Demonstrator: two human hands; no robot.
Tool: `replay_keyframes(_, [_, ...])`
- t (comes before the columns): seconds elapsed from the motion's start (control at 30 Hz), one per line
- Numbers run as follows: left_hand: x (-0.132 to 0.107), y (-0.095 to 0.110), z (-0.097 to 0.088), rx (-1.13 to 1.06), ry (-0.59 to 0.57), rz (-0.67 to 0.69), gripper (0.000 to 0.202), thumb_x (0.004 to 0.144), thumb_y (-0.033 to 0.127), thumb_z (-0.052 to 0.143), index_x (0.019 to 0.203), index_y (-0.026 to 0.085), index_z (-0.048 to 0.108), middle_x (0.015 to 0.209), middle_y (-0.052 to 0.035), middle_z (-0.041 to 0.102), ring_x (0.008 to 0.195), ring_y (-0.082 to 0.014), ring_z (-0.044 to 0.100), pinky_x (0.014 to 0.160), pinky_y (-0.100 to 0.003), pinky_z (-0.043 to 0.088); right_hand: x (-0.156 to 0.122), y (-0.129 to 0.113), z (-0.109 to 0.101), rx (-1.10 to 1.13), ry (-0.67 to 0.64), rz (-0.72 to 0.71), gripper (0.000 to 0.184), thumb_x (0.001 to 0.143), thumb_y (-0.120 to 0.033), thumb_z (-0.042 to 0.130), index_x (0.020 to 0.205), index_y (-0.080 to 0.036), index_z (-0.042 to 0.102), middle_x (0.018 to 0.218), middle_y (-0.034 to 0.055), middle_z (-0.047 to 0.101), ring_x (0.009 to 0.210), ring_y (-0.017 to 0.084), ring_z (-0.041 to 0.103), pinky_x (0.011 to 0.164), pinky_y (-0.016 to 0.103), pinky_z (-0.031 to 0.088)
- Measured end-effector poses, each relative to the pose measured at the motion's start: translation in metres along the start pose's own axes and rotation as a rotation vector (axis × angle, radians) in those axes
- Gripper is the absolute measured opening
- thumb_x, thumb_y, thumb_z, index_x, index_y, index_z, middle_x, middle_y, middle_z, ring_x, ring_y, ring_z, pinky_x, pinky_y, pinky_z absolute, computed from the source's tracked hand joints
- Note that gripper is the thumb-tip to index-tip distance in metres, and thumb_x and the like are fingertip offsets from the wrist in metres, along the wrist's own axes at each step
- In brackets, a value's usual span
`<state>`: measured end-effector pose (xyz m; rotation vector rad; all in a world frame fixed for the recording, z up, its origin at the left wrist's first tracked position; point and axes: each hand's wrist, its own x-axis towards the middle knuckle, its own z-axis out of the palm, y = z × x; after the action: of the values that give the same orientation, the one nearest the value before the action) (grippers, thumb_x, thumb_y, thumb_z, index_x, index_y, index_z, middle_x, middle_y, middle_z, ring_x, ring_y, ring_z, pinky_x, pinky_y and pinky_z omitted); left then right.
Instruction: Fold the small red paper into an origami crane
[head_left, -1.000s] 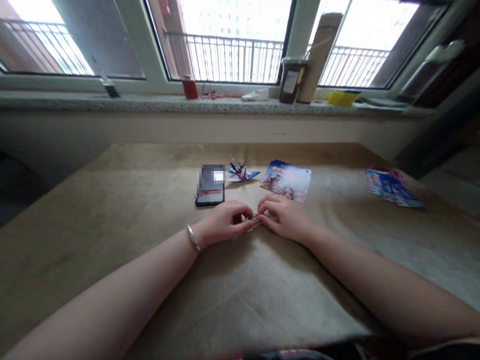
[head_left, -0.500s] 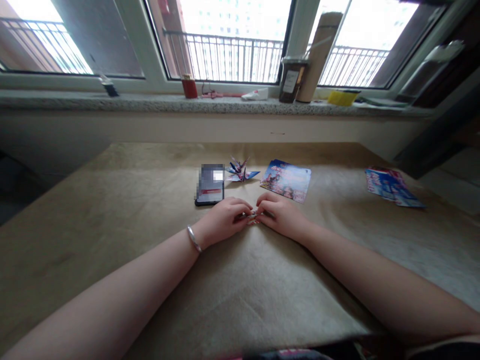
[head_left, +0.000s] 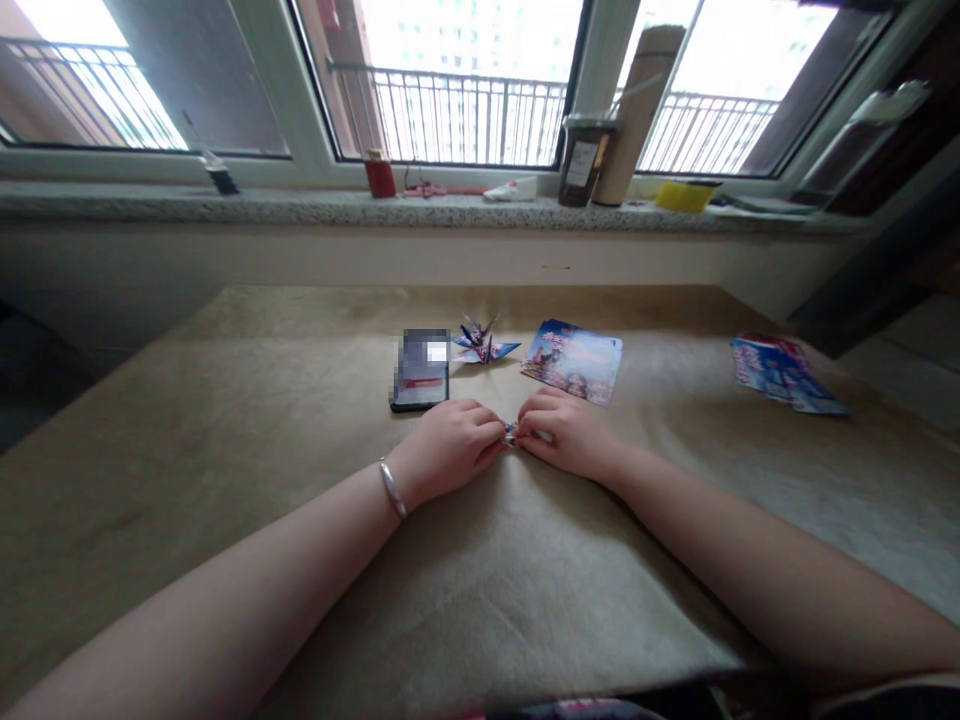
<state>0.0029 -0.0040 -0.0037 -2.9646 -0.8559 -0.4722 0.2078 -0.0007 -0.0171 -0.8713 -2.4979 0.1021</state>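
Observation:
Between my two hands is a small piece of folded patterned paper [head_left: 510, 434], mostly covered by the fingers. My left hand [head_left: 455, 447], with a silver bangle at the wrist, pinches its left side. From the other side, the fingertips of my right hand [head_left: 561, 432] close on the paper's right end. Just beyond the hands stands a folded paper crane [head_left: 486, 345] in blue and pink. A phone [head_left: 421, 370], its screen partly pixelated, lies left of the crane. To the crane's right is a stack of square printed paper sheets [head_left: 574, 358], near my right hand.
A brown cover lies over the table [head_left: 225, 420]. More printed packets [head_left: 787, 375] lie at its right side. Along the granite windowsill [head_left: 300, 208] stand a red container [head_left: 380, 177], a dark lidded jar [head_left: 583, 160], a cardboard tube [head_left: 641, 110] and a yellow object [head_left: 684, 195].
My left fingers have closed in and dipped slightly around the paper. The visible bit of paper shows more blue and white than before. Everything else stays in place.

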Motion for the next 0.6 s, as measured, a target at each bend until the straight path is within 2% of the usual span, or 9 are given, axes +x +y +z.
replay_keyframes(0.37, [-0.0013,0.0013,-0.0044,0.011,-0.032,0.044,0.023,0.085,0.019,0.044,0.092,0.016,0.065,0.094,-0.0071,0.067,0.089,-0.0181,0.059,0.079,-0.032,0.048,-0.0023,0.0025,-0.0047,-0.002,-0.051,-0.058,0.009,0.079,-0.027,0.057,0.08,-0.02,0.063,0.086,0.0055,0.063,0.082,0.016,0.053,0.073,0.028,0.043])
replay_keyframes(0.6, [0.0,0.0048,-0.0059,0.024,-0.031,0.036,0.022,0.086,0.021,0.042,0.091,0.015,0.063,0.089,-0.0089,0.066,0.088,-0.0191,0.059,0.078,-0.032,0.048,-0.0025,-0.003,-0.0083,-0.151,-0.085,-0.049,0.017,0.084,-0.03,0.049,0.084,-0.02,0.063,0.086,0.0061,0.064,0.084,0.018,0.053,0.073,0.03,0.041])
